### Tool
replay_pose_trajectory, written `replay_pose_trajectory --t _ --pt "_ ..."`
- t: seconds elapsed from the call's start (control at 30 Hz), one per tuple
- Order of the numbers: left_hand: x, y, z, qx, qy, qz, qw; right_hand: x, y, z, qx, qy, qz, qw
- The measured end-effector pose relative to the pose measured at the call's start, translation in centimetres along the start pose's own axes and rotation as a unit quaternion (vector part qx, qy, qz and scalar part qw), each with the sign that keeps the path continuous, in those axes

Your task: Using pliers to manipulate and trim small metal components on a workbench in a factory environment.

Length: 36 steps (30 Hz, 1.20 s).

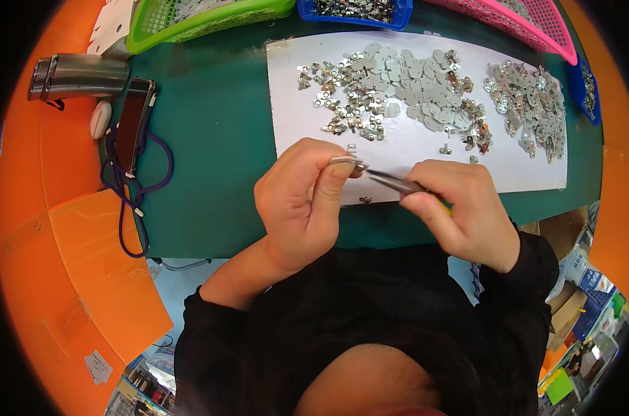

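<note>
Between thumb and bent fingers, my left hand [302,197] pinches a small flat metal part [345,161] over the near edge of a white board [300,90]. My right hand [463,208] is closed round a pair of pliers [398,182]; a bit of yellow handle shows below the fingers. The plier tips point left and reach close to the metal part; whether they touch it I cannot tell. Behind the hands lies a heap of flat grey metal plates [415,80], with small shiny metal fittings [356,104] on its left. One small fitting [365,200] lies just below my left fingertips.
A second pile of metal parts [529,104] lies on the board's right. Green [210,26], blue [356,21] and pink [529,35] baskets line the far edge. On the left are a steel flask [85,76], a phone [133,125] and a purple cord [169,163].
</note>
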State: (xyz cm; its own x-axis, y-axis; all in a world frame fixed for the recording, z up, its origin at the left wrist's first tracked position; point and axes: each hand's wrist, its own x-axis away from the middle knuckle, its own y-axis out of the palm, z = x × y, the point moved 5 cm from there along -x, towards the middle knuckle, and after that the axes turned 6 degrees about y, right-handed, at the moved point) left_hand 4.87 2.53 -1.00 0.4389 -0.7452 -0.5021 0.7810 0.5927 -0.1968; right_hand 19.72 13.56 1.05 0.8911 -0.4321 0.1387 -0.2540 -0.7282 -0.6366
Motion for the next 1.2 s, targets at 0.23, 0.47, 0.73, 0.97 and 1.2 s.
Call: replay_pose_trajectory --t 0.23,0.47,0.73,0.97,1.2 --pt "0.1 0.6 0.0 0.058 -0.059 -0.016 0.996 -0.2 0.3 0.2 -0.102 0.028 -0.021 0.994" --pt "0.5 0.8 -0.3 0.040 -0.063 0.002 0.997 -0.3 1.0 0.3 -0.106 0.058 -0.032 0.992" --pt "0.8 1.0 -0.4 0.077 -0.072 0.028 0.994 -0.4 1.2 0.3 -0.089 0.041 -0.026 0.995" --pt "0.7 1.1 -0.4 0.081 -0.078 0.030 0.993 -0.5 1.2 0.0 -0.059 0.012 -0.012 0.998" --pt "1.4 1.2 -0.7 0.103 -0.130 0.035 0.985 -0.3 1.5 0.0 -0.057 0.037 -0.021 0.997"
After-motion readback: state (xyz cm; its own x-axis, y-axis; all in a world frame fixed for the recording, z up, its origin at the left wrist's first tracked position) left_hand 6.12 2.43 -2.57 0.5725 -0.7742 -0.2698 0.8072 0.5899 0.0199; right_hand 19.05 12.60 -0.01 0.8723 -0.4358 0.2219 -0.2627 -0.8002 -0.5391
